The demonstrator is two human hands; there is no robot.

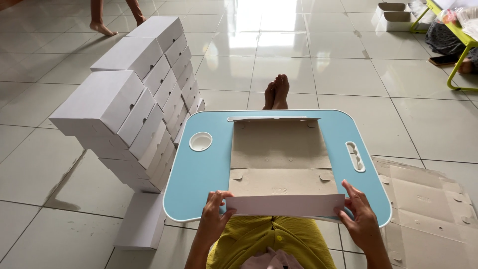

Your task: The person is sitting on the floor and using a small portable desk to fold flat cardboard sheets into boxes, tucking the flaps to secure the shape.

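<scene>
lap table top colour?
Light blue with a white rim, seen in the head view: lap table.

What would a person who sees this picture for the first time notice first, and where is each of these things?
In the middle, a light blue lap table carries a flat cardboard box blank; the left hand and the right hand fold up its near flap. To the left, a tall stack of finished white boxes stands on the glossy tiled floor. At the lower right, more flat cardboard blanks lie on the floor.
</scene>
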